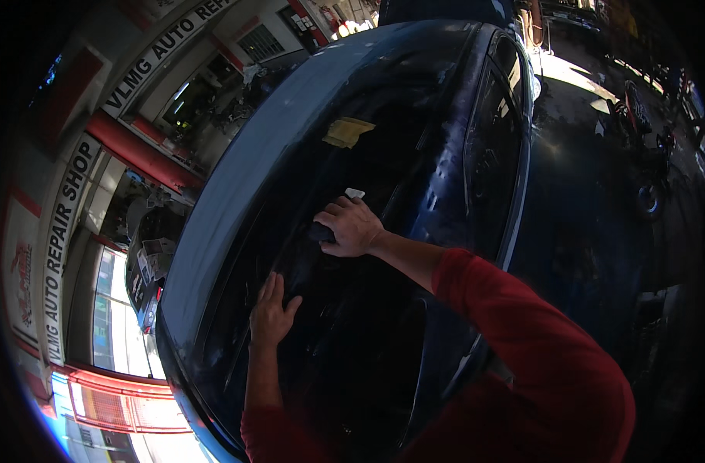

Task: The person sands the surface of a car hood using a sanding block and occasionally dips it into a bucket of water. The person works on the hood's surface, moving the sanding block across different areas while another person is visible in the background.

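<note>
Leaning over the dark blue car (383,100), I have both hands at its broad dark surface. My right hand (354,227) is curled round a small dark block (320,232), pressed against the panel; most of the block is hidden by the fingers. Just beyond the knuckles, a small white piece (355,193) shows, and I cannot tell whether it touches the hand. My left hand (272,315) lies nearer to me and to the left, fingers stretched and thumb apart, holding nothing. A crumpled tan sheet (349,132) rests farther up the surface.
A matte light grey band (237,166) runs along the car's left side. Side windows (493,131) line its right. Farther right, a wheeled machine (647,193) stands in shadow. Red beams (140,150) and another vehicle (148,266) are to the left.
</note>
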Motion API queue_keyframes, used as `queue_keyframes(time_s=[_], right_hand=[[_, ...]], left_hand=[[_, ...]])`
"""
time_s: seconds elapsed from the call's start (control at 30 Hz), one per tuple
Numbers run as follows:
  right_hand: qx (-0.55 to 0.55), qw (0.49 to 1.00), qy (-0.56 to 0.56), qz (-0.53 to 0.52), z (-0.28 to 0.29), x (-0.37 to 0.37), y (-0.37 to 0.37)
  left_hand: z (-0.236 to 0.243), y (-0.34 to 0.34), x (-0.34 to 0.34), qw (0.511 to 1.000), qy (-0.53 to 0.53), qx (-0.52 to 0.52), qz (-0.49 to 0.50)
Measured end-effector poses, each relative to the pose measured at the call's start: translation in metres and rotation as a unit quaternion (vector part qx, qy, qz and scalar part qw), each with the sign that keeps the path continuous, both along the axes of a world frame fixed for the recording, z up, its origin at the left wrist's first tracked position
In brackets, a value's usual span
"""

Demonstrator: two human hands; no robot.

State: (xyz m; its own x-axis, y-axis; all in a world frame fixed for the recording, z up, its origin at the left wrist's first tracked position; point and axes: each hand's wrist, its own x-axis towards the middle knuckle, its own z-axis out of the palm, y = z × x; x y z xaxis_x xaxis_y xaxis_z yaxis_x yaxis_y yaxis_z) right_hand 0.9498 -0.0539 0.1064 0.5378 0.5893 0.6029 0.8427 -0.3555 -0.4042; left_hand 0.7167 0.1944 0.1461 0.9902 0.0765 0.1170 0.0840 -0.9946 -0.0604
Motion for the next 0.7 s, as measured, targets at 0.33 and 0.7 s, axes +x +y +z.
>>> queue_keyframes(time_s=[0.33, 0.7], right_hand=[[-0.012, 0.999, 0.019, -0.026, -0.002, -0.001, 0.004], [0.036, 0.999, -0.020, 0.001, -0.006, 0.005, 0.000]], left_hand=[[-0.020, 0.068, -0.239, 0.971, -0.108, -0.102, 0.185], [-0.031, 0.006, 0.070, 0.994, -0.069, -0.058, -0.057]])
